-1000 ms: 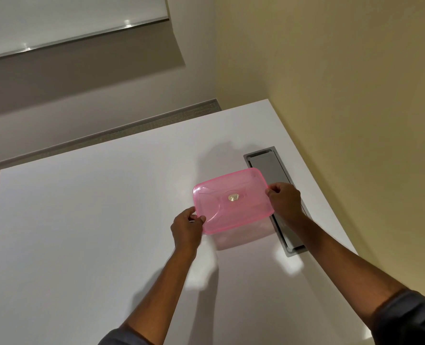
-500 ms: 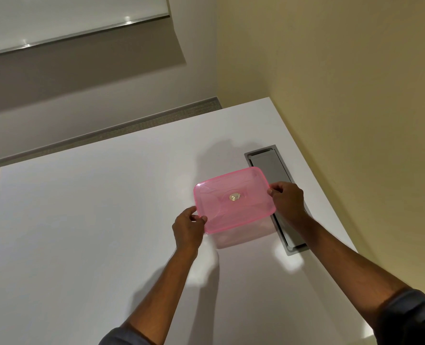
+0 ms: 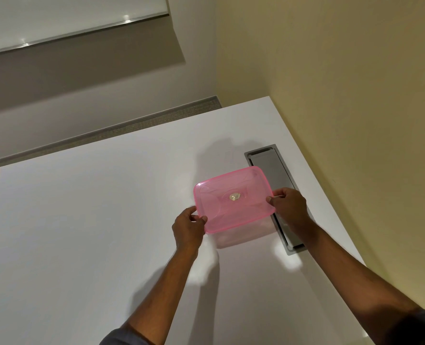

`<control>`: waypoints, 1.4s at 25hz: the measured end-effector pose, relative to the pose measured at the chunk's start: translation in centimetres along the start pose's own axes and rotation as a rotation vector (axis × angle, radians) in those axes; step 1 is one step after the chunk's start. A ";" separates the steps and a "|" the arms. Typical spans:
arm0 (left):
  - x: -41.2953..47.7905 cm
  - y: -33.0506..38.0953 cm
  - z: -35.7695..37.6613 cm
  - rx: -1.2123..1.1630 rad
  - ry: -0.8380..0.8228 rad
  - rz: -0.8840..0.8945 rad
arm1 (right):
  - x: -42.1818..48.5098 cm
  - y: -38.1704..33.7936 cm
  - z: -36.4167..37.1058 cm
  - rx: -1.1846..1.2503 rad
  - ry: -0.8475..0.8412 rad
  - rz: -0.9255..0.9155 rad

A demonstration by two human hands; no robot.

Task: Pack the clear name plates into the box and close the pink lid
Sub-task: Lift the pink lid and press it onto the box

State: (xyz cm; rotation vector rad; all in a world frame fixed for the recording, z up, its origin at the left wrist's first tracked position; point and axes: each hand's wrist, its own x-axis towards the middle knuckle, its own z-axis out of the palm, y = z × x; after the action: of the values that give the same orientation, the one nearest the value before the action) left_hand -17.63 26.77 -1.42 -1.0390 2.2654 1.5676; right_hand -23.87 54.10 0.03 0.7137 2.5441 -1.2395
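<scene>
A translucent pink lid [image 3: 233, 199] with a small shiny knob in its middle lies flat over a clear box [image 3: 243, 237], whose front wall shows just below the lid. My left hand [image 3: 188, 226] pinches the lid's near-left corner. My right hand [image 3: 289, 207] pinches its right edge. The box stands on the white table [image 3: 82, 232]. What is inside the box is hidden by the lid; no name plates show.
A grey recessed cable hatch [image 3: 272, 170] runs along the table right of the box, partly under my right hand. A yellow wall [image 3: 355, 95] stands close along the table's right edge. The table's far edge lies beyond the box.
Almost nothing differs. Both hands hold the lid as before, and the lid sits in nearly the same spot over the box.
</scene>
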 end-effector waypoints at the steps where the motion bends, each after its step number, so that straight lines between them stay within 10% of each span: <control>1: 0.0 0.0 0.0 0.000 -0.001 -0.002 | -0.1 0.2 -0.2 0.043 -0.005 0.015; 35: 5.4 3.0 4.1 0.230 0.229 0.142 | 1.5 1.5 -0.5 0.053 -0.093 0.063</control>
State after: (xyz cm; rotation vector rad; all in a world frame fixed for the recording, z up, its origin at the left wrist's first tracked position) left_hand -24.43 28.65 -3.74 -1.0625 2.6503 1.2490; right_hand -24.39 55.78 -1.31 0.7245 2.4040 -1.2930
